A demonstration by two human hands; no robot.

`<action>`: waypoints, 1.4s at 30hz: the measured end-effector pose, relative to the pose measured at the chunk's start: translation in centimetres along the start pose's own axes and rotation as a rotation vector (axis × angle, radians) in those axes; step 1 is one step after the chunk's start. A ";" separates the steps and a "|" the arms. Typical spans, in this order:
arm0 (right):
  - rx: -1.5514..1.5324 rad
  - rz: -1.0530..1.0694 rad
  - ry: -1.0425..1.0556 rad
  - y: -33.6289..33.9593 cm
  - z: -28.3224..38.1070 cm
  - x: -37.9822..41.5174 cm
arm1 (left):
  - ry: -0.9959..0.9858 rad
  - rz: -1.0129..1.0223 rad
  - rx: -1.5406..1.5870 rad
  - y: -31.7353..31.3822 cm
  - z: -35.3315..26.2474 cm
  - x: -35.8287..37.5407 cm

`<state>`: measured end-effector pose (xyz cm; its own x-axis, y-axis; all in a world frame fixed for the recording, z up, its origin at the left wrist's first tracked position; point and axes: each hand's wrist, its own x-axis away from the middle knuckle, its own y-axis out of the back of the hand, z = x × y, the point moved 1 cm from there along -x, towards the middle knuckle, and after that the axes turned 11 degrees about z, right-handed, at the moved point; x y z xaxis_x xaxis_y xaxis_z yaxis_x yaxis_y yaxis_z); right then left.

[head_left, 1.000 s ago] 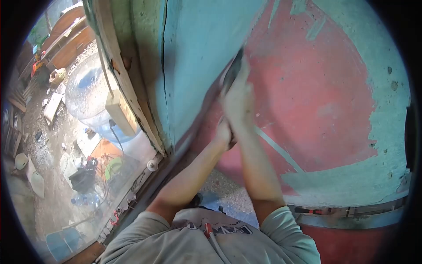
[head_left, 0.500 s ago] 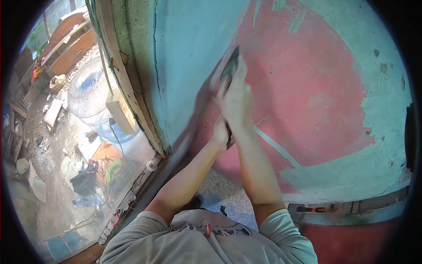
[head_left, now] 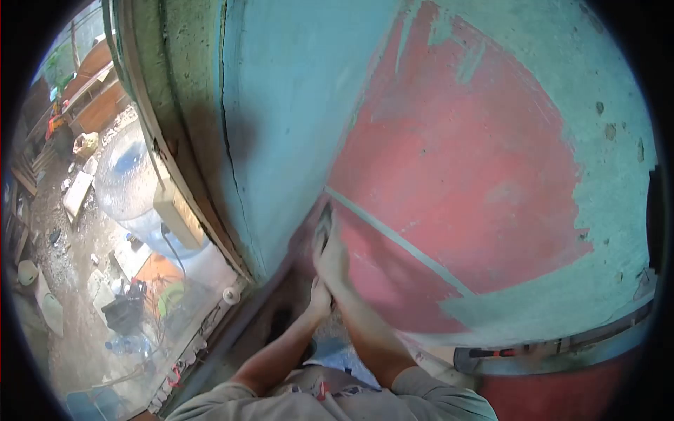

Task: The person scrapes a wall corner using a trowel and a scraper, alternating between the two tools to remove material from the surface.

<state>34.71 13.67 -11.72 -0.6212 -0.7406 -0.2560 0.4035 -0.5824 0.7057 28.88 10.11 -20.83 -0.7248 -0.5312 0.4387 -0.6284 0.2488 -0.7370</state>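
Note:
A dark, flat-bladed scraper points up against the wall corner, where the blue surface meets the red-painted patch. My right hand is closed around it just below the blade. Lower down, my left hand is closed near the tool's back end, close against my right wrist. My fingers hide most of the handle. Beside the blade, a pale teal strip crosses the red paint diagonally.
At left, beyond a wooden frame edge, stand a large clear water bottle and scattered debris. A cracked blue panel rises ahead. A tool with a red-and-black handle lies on a low ledge at right.
Both hands and the scraper have moved down along the corner, from beside the upper red patch to below the teal strip's end. My view has shifted slightly.

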 end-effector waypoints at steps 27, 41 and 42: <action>0.064 -0.355 0.628 22.0 17.3 -13.8 | -0.343 0.637 -0.081 -23.9 -18.3 6.9; 0.090 -0.086 0.211 10.6 8.6 -11.4 | -0.015 0.444 0.084 -12.7 -10.5 1.4; 0.104 -0.009 0.134 10.6 8.9 -10.6 | -0.034 0.476 0.082 -13.1 -10.6 2.2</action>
<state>39.54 18.33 4.35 -0.5267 -0.7776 -0.3435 0.3227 -0.5567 0.7655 32.53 14.27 -4.72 -0.9162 -0.3999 0.0267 -0.2036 0.4071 -0.8904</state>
